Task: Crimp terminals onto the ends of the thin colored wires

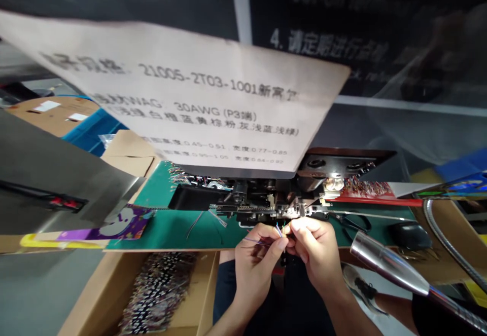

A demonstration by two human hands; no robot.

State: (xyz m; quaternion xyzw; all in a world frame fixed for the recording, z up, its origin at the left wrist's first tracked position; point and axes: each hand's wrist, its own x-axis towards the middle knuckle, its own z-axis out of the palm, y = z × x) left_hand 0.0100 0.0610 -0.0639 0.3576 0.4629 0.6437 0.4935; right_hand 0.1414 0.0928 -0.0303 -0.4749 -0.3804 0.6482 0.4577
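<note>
Thin coloured wires (279, 230) fan out between my two hands, just in front of the metal head of a machine (292, 208). My left hand (257, 262) pinches the wires between thumb and forefinger, with some strands sticking out to its left. Close against it on the right, my right hand (316, 250) is closed, its thumb and fingertips at a wire end by the machine. Which single wire it holds is too small to tell. A printed paper label (213, 92) hangs on the machine above.
A green mat (163, 232) lies under the machine, with loose wires on it. Below left, a cardboard box (205, 295) holds bundled wires (160, 290). Pliers (355, 222), a black mouse-like object (411, 235) and a metal lamp (388, 262) are at right. Another person's shoe (359, 285) shows below.
</note>
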